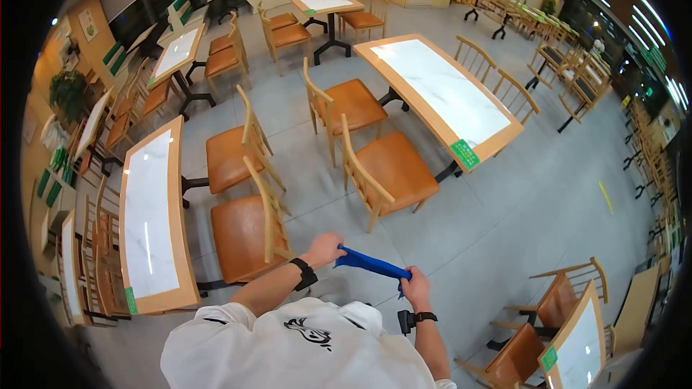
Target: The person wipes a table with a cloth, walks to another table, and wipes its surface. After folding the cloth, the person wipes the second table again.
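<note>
A blue cloth (372, 263) is stretched between my two hands, in front of my white shirt and over the grey floor. My left hand (324, 248) is closed on its left end. The right end is gripped by my right hand (416, 288), with a short piece of cloth hanging below the fingers. Each wrist wears a black band. The nearest furniture to my hands is a chair with an orange-brown seat (241, 238) on the left and another chair (396, 171) ahead.
A white-topped table (150, 216) stands at the left and another (440, 90) ahead to the right, both with chairs. At the lower right are a table (579, 346) and chairs. More tables and chairs fill the back and right side.
</note>
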A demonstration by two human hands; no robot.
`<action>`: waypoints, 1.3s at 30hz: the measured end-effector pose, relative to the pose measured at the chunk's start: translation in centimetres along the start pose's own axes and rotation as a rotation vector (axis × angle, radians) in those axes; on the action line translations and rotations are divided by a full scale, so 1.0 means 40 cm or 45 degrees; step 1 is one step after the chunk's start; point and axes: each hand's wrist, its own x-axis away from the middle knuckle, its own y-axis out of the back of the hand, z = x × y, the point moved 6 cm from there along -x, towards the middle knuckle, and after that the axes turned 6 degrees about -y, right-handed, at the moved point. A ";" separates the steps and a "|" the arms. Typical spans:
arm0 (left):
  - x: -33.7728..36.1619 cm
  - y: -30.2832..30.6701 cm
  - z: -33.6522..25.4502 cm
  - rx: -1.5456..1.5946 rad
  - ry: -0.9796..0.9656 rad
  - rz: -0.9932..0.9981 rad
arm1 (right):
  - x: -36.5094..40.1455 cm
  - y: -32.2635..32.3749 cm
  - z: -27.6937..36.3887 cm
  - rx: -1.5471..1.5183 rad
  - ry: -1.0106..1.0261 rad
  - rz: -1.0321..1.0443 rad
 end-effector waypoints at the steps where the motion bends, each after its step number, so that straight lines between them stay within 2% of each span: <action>1: -0.012 -0.001 0.013 0.040 0.097 0.036 | -0.031 0.007 0.002 0.005 0.009 0.002; 3: -0.049 -0.021 0.045 0.167 0.219 0.071 | -0.087 0.019 0.000 0.009 0.090 -0.080; 4: -0.084 -0.045 0.064 0.165 0.219 0.072 | -0.123 0.021 -0.014 0.008 0.089 -0.080; 6: -0.150 -0.081 0.092 0.518 0.141 0.041 | -0.182 0.036 -0.047 -0.029 0.055 -0.105; 7: -0.191 -0.072 0.088 0.514 0.136 0.051 | -0.204 0.049 -0.054 -0.036 0.046 -0.109; 9: -0.274 -0.091 0.054 0.984 0.297 0.195 | -0.232 0.097 -0.080 0.003 -0.071 -0.110; 10: -0.317 -0.108 0.058 0.991 0.294 0.202 | -0.242 0.120 -0.096 0.009 -0.080 -0.113; 13: -0.465 -0.159 0.038 1.437 0.249 0.395 | -0.290 0.197 -0.126 0.109 -0.076 -0.178; 14: -0.505 -0.151 0.025 1.441 0.232 0.400 | -0.298 0.221 -0.135 0.122 -0.146 -0.153; 17: -0.593 -0.187 0.006 1.526 0.295 0.644 | -0.362 0.265 -0.161 0.154 -0.243 -0.122; 19: -0.638 -0.210 0.021 1.462 0.388 0.646 | -0.391 0.273 -0.188 0.167 -0.279 -0.082; 21: -0.653 -0.220 0.036 1.375 0.470 0.655 | -0.425 0.281 -0.209 -0.023 -0.275 -0.096; 23: -0.672 -0.219 0.056 1.332 0.640 0.465 | -0.446 0.317 -0.175 -0.007 -0.273 -0.069; 28: -0.703 -0.237 0.065 1.359 0.900 0.326 | -0.528 0.376 -0.142 0.036 -0.177 0.081; 30: -0.709 -0.239 0.054 1.532 1.085 0.081 | -0.580 0.398 -0.141 0.034 -0.096 0.197; 32: -0.715 -0.284 0.048 1.659 1.054 0.026 | -0.637 0.429 -0.161 0.027 -0.034 0.245; 34: -0.731 -0.289 0.028 1.792 1.186 -0.120 | -0.707 0.469 -0.165 -0.019 0.033 0.268; 35: -0.748 -0.294 -0.002 1.886 1.102 0.029 | -0.735 0.496 -0.172 -0.039 0.064 0.285; 36: -0.759 -0.283 -0.045 1.876 1.111 0.033 | -0.752 0.522 -0.181 -0.060 0.083 0.308; 38: -0.770 -0.257 -0.107 1.925 1.115 -0.258 | -0.781 0.574 -0.206 -0.042 0.102 0.291; 39: -0.791 -0.290 -0.098 1.916 0.989 -0.212 | -0.793 0.602 -0.222 -0.094 0.089 0.303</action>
